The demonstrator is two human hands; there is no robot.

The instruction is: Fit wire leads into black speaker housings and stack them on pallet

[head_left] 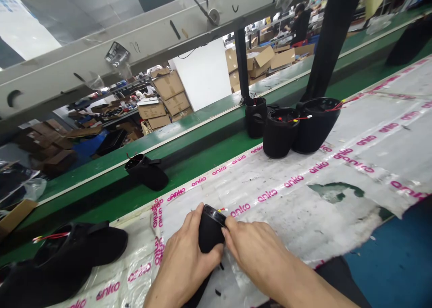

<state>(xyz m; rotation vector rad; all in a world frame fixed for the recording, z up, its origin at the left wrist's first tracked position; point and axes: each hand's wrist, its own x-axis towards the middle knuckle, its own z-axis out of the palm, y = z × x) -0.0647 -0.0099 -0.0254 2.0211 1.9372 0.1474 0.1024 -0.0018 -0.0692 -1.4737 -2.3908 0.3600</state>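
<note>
Between my hands, above the near edge of the covered bench, is a black fabric-covered speaker housing (pixel 209 230) with a glossy rim, tilted. My left hand (pixel 184 258) is closed around its left side, thumb across the front. At the rim's right side, my right hand (pixel 253 249) pinches with thumb and fingertips. A small bit of red and yellow wire with a white plug shows just behind the rim. The lower part of the housing is mostly hidden by my hands.
Similar black housings (pixel 281 132) with red wires stand at the bench's back edge; more lie at the left (pixel 81 249). Another housing (pixel 146 170) lies on the green conveyor (pixel 205 152). A black post (pixel 332 42) and grey beam (pixel 145 38) cross beyond. A person (pixel 299 24) is far back.
</note>
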